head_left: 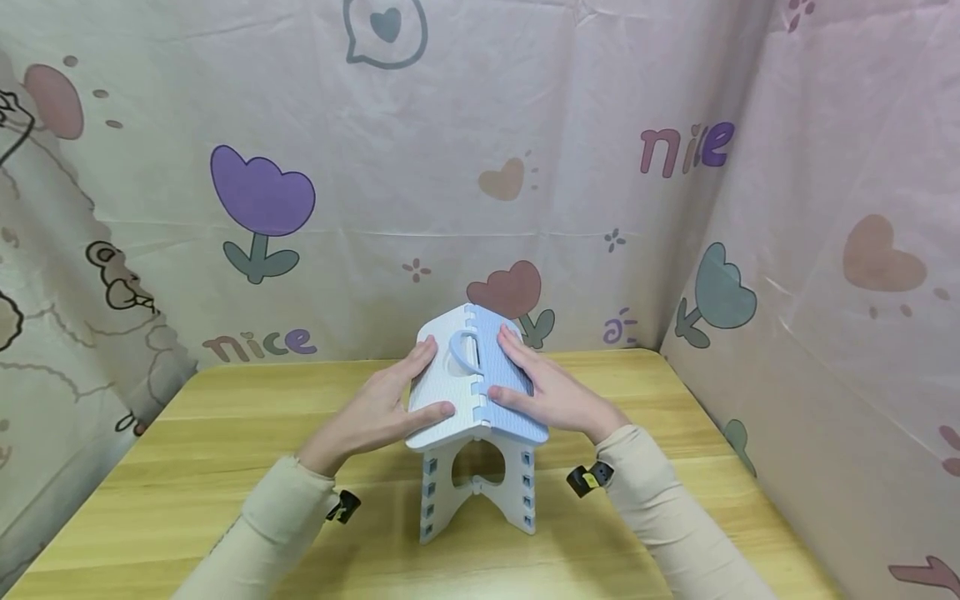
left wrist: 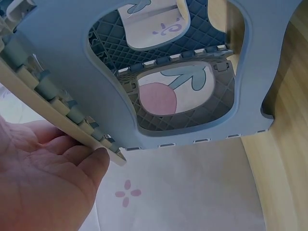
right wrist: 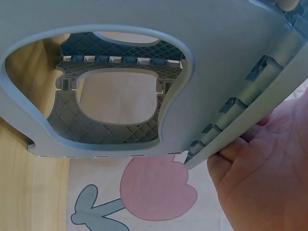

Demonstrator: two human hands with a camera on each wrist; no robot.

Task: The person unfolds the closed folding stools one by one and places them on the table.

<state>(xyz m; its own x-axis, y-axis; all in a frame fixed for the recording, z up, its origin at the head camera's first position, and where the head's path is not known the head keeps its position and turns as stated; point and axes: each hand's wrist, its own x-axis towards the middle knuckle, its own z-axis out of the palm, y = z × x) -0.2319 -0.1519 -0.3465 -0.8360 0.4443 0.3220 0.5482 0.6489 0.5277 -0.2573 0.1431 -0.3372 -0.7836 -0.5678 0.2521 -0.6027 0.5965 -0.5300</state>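
Observation:
A folding step stool (head_left: 450,375) stands upright on the wooden table, its two top panels sloping down like a roof from a hinged ridge. One panel looks white, the other pale blue (head_left: 506,412); a blue loop handle (head_left: 465,352) sits near the ridge. My left hand (head_left: 382,408) lies against the white panel, its straight thumb on top. On the blue panel rests my right hand (head_left: 558,392), fingers and thumb spread. Both wrist views look in under the panels at the stool's side frame (left wrist: 192,132) with its large cut-out; each palm is beside a panel's lower edge.
The wooden table (head_left: 247,467) runs back to a printed cloth (head_left: 420,192) with flowers, hearts and lettering, which also hangs along both sides. A small dark device (head_left: 343,507) is on the left wrist, and another (head_left: 589,479) on the right.

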